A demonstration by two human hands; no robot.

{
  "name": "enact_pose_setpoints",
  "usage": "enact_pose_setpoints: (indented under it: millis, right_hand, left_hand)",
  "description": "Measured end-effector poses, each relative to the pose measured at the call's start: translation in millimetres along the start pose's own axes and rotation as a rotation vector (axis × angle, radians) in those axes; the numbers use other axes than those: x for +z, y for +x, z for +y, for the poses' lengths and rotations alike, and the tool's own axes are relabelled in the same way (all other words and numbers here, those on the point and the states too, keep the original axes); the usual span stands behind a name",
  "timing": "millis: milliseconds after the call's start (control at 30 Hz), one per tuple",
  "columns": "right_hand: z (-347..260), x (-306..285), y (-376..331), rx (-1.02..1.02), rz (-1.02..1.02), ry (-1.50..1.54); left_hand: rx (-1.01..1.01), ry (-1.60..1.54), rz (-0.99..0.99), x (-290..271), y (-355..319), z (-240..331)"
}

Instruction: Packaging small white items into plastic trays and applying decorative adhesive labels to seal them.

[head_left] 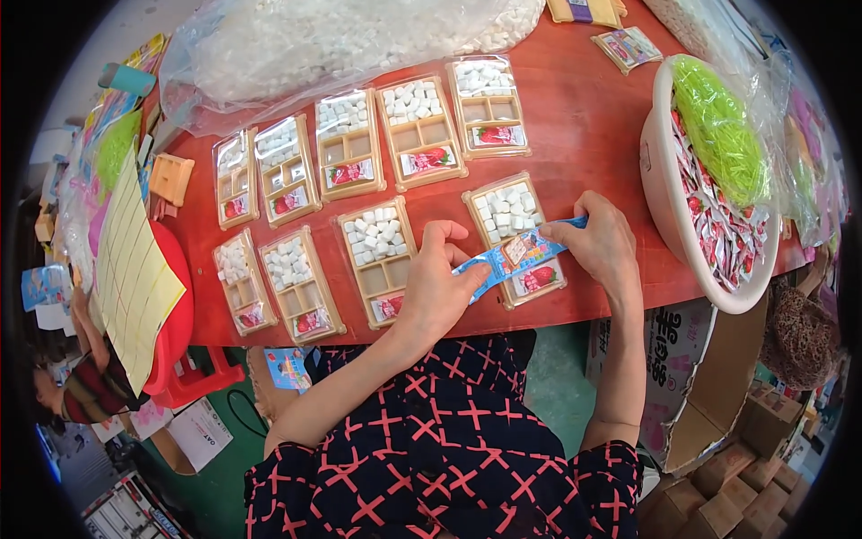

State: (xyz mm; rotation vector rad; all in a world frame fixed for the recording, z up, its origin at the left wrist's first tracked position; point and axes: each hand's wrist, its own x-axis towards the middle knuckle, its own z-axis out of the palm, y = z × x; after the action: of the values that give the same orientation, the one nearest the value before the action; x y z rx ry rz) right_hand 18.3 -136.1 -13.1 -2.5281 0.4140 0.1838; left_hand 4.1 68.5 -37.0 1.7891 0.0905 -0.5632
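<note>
Pointing inward, left hand (433, 286) and right hand (607, 242) pinch a blue strip (519, 253).

Free tabletop (588, 126) between trays (490, 110) and basin (663, 184)

Five trays (359, 144) at the back of the worktop (602, 117), four in front! Behind them, the big bag (323, 45); over on the right, the basin (660, 171), sachets (718, 225) inside. And the strip (518, 256) spans left hand (440, 278) to right hand (600, 242), over the front row's rightmost tray (539, 295).
</note>
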Motion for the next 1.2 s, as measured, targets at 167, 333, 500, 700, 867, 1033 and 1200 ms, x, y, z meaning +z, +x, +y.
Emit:
enact_pose_setpoints:
  millis: [167,333,500,700,867,1033,1200]
  right_hand:
    - [-0.1,4.1,-1.7,-0.018,-0.002,-0.076]
    - [-0.8,8.9,-18.7,-0.025,0.02,-0.111]
    - [-5.2,12.1,-41.9,0.057,0.057,-0.081]
    - [-11.1,14.5,-49.1,0.117,0.1,-0.112]
    - [-7.9,9.5,-40.5,0.148,0.032,0.011]
    - [-10.0,15.4,-32.3,0.135,0.044,0.04]
    - [-14.5,19.7,-30.0,0.134,0.076,-0.025]
  left_hand:
    - [-0.017,0.21,-0.022,1.0,2.4,10.5]
    - [0.093,0.347,-0.053,0.1,2.5,9.6]
    - [0.094,0.469,-0.144,-2.3,-3.8,7.0]
    - [0.123,0.464,-0.154,-8.0,-9.3,4.9]
    - [0.16,0.336,-0.157,-13.3,-9.6,10.6]
    - [0.159,0.408,-0.08,-12.3,0.9,3.7]
    - [0.236,0.45,-0.041,-11.6,5.2,1.8]
